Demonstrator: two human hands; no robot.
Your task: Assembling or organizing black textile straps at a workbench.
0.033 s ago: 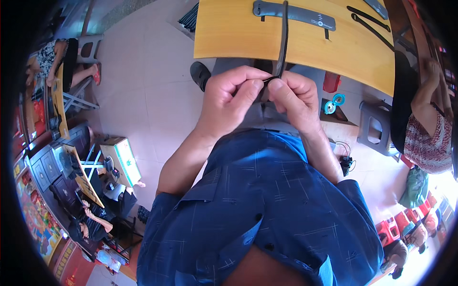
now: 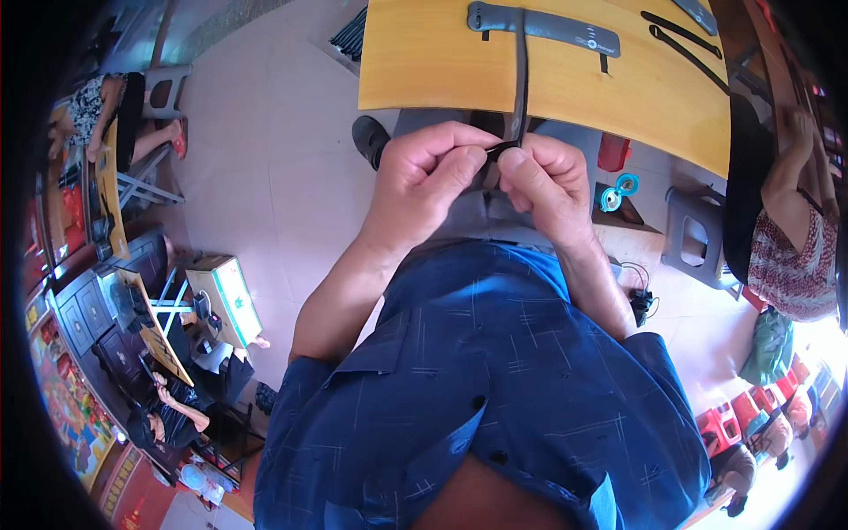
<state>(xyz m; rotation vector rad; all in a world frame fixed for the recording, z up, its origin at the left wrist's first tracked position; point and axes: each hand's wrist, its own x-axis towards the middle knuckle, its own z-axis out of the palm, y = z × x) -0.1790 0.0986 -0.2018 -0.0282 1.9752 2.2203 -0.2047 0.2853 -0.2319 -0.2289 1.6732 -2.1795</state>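
Observation:
A narrow dark strap [image 2: 521,79] runs from my fingertips up over the near edge of the yellow table [image 2: 415,66]. My left hand [image 2: 422,181] pinches its near end between thumb and forefinger. Close beside it, my right hand [image 2: 549,181] also grips the strap, thumb on top and the other fingers curled under. The small part between the two thumbs is mostly hidden. The strap's far end overlaps a flat grey band [image 2: 565,34] with small black tabs that lies on the table. Farther right on the tabletop are two thin black straps [image 2: 689,57].
Another grey piece [image 2: 700,13] lies at the table's far right corner. Below the table's right side are a teal-lidded container [image 2: 611,199], a red container [image 2: 614,152] and a grey stool [image 2: 693,230]. A dark shoe [image 2: 371,140] shows left. Other people sit on both sides.
The strap's far end has dipped slightly down and to the left over the grey band. Both hands keep almost the same place and grip.

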